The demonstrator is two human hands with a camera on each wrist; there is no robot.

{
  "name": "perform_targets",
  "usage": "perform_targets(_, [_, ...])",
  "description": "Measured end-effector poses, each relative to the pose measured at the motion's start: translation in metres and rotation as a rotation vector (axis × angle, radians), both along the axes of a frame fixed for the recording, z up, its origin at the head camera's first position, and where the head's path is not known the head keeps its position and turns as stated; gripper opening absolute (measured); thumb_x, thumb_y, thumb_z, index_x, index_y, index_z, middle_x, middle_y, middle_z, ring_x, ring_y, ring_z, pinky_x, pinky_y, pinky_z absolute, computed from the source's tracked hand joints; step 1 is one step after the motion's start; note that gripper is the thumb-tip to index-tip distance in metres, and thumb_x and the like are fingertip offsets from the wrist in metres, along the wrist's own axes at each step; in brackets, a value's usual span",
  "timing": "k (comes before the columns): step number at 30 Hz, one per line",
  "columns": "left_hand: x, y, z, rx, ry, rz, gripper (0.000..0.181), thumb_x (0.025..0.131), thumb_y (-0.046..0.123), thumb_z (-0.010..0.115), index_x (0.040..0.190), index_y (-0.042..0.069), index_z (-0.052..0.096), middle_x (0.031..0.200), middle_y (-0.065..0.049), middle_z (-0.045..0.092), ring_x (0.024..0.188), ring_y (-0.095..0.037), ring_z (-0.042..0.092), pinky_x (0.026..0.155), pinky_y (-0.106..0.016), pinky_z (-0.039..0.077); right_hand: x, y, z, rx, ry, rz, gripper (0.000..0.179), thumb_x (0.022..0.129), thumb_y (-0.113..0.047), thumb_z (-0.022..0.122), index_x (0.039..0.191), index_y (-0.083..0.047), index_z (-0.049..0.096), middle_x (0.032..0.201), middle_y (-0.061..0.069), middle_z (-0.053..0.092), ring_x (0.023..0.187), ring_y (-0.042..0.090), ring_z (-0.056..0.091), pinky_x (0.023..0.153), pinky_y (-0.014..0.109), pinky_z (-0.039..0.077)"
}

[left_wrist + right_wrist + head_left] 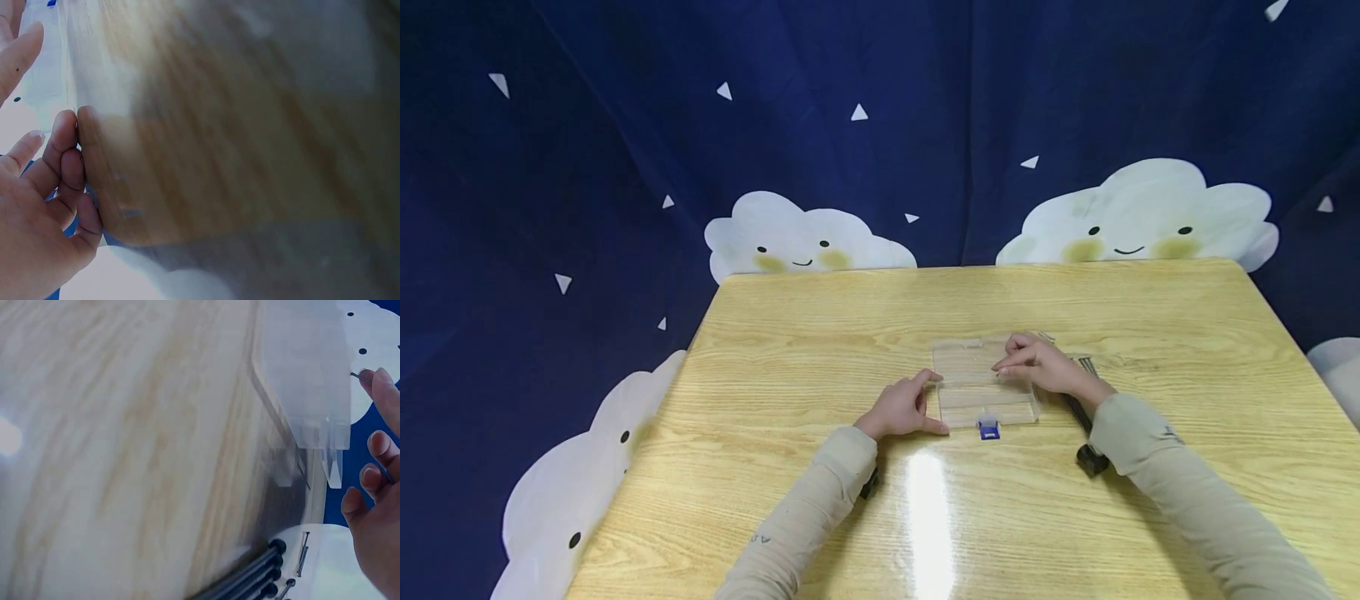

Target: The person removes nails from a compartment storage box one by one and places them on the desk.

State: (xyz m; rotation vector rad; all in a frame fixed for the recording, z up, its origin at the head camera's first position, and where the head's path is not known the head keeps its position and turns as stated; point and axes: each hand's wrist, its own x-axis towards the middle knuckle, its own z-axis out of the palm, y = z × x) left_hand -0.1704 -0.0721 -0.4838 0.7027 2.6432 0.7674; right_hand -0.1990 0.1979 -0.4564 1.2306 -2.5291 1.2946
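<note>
A clear plastic box (987,410) with a blue latch (988,430) lies opened flat on the table. My left hand (904,406) holds its left side, thumb at the near corner and index finger farther back. Over the right part of the box, my right hand (1037,364) pinches a small nail (360,377) between thumb and index finger. The nail's head points away from the fingertips in the right wrist view; the other fingers there are loosely bent. In the left wrist view, the left fingers (65,150) are bent beside the table edge.
To the right of the box lie several long dark nails (253,575) with round heads, side by side. Thinner nails (303,555) are scattered near them. The wooden table (790,333) ends at a dark blue curtain (850,50) with white clouds.
</note>
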Motion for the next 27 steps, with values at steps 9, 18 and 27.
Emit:
perform_targets(9, [0.000,-0.001,-0.003,-0.005,0.016,-0.002,0.074,0.068,0.043,0.078,0.128,0.017,0.044,0.058,0.009,0.050,0.054,-0.005,0.046,0.060,-0.022,0.037,-0.002,0.013,0.012,-0.032,-0.044,-0.058,0.012,0.076,0.015,0.063,0.087,0.012,0.068,0.070,0.010,0.034,0.064,0.018,0.032,0.056,0.025,0.029])
perform_targets(18, [0.000,-0.001,0.000,-0.005,-0.004,0.006,0.074,0.068,0.042,0.078,0.129,0.016,0.044,0.058,0.008,0.051,0.053,-0.005,0.047,0.060,-0.022,0.037,-0.021,0.033,0.004,-0.028,-0.068,-0.194,0.010,0.079,0.009,0.063,0.088,0.010,0.069,0.072,0.009,0.032,0.069,0.016,0.030,0.060,0.024,0.025])
perform_targets(27, [0.001,-0.002,0.001,0.001,-0.016,0.004,0.075,0.069,0.043,0.077,0.129,0.016,0.043,0.059,0.008,0.050,0.054,-0.006,0.046,0.063,-0.023,0.037,-0.047,0.061,-0.029,0.004,-0.139,-0.321,0.015,0.084,-0.002,0.063,0.095,0.008,0.068,0.078,0.007,0.034,0.072,0.017,0.029,0.063,0.025,0.027])
